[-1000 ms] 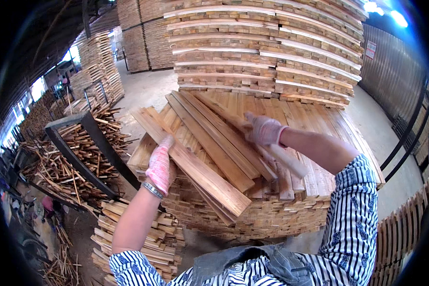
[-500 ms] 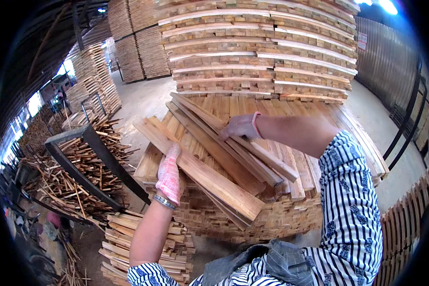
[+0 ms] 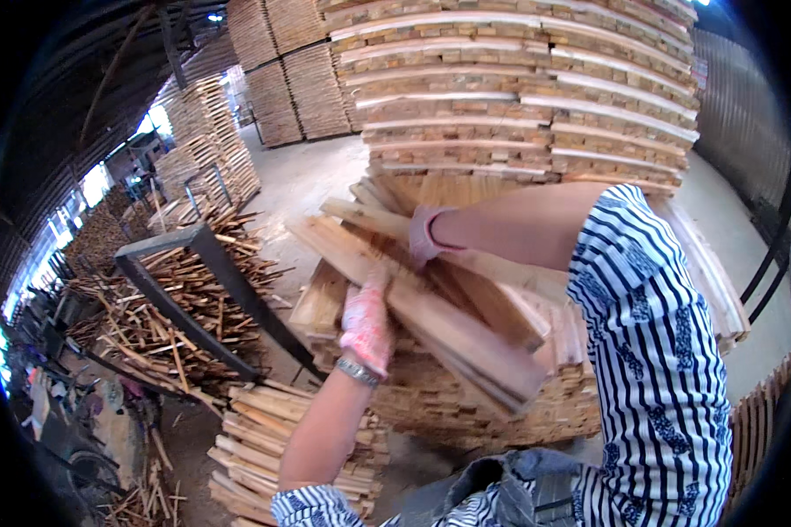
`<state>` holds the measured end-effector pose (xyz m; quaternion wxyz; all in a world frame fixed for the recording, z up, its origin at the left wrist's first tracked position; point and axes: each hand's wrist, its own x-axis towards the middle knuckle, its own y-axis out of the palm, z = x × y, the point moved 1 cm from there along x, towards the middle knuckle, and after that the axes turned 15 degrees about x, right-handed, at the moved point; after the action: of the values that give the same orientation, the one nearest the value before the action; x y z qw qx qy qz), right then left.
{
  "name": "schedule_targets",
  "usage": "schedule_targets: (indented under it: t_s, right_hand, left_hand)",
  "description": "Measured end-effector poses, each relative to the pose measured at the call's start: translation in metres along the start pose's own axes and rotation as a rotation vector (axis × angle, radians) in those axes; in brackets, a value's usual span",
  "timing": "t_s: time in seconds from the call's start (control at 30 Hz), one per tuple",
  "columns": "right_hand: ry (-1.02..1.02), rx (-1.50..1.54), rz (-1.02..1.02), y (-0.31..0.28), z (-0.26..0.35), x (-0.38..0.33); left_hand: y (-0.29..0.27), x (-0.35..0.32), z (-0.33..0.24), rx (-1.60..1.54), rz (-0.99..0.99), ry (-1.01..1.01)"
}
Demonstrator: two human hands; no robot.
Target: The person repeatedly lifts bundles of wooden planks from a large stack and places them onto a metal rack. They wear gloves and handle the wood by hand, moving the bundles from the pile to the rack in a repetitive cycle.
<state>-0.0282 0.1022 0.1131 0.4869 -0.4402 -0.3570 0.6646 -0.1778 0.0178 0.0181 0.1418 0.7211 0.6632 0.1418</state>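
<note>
My left hand (image 3: 367, 329), in a pink-and-white glove, is closed around the near edge of a couple of light wooden planks (image 3: 461, 329). They slant from the far left down toward me, their near ends smeared by motion and jutting past the stack's front. My right hand (image 3: 426, 237), also gloved, reaches across from the right and grips more loose planks (image 3: 514, 274) just behind. Its fingertips are partly hidden by the wood. Under both hands lies a low stack of planks (image 3: 475, 400), with several loose ones crossing its top.
A tall stack of layered planks (image 3: 527, 97) stands behind. At left are a dark metal frame (image 3: 163, 241) and a heap of scrap sticks (image 3: 171, 307). A smaller plank pile (image 3: 264, 448) sits at lower left. Corrugated sheeting (image 3: 743, 114) lines the right.
My view has shifted, moving the scene right and slightly up in places. My right hand has come closer to my left, and the planks in my left hand have moved with it.
</note>
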Motion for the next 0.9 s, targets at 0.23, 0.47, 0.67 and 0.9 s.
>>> schedule_targets:
  t_s: [0.23,0.47,0.67,0.9]
  right_hand:
    - [-0.049,-0.067,-0.006,-0.005,-0.008,0.011]
    - [-0.127,-0.172,0.029,-0.012,-0.006,-0.002]
    - [-0.122,-0.392,0.08,0.003,-0.009,0.023]
    - [-0.068,-0.261,-0.044,0.01,0.0,0.007]
  left_hand:
    - [0.014,-0.015,-0.005,0.119,-0.156,0.044]
    - [0.005,-0.008,0.006,0.194,-0.22,0.079]
    - [0.017,-0.008,0.004,0.199,-0.219,0.071]
    - [0.02,-0.023,-0.006,0.225,-0.275,0.041]
